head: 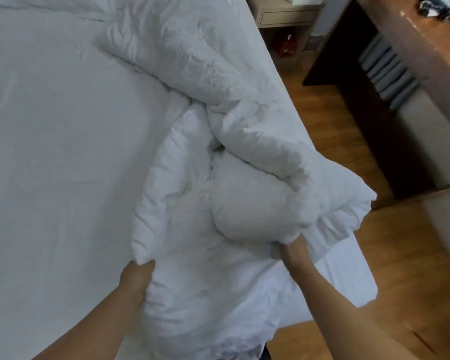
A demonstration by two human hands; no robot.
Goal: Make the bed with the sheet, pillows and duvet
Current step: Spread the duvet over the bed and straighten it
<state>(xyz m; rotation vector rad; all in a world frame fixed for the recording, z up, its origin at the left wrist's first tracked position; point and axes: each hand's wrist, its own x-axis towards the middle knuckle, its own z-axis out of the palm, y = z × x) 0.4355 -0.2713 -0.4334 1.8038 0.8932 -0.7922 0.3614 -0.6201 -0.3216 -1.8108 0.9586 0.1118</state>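
Duvet: our duvet (218, 141) lies bunched in a thick rumpled ridge, running from the upper middle of the frame down to the lower centre, along the bed's right edge, with its near end lifted in our hands.
Sheet: the sheet (57, 120) is spread fairly flat over the left half of the frame, with a few soft creases.
Left hand: our left hand (137, 278), lower centre-left, grips a puffy fold of the duvet, fingers curled into the cloth.
Right hand: our right hand (292, 249), lower centre-right, clutches another bunch, with a loose flap spilling past it over the bed's edge.
Hands together: they are apart, each clamped on its own part of the duvet.
Pillows: we cannot pick out a pillow for certain; the top left shows only pale folds.
Step in hand: we judge this to be spreading the duvet, barely begun.
Doing it well: we should work our grips along to the true corners, hold them wide, then lift and shake so the filling settles evenly across the sheet.
Risk: the flap on the right may drag towards the floor (390, 255).
Around: a bedside cabinet (286, 19) stands at the upper right.
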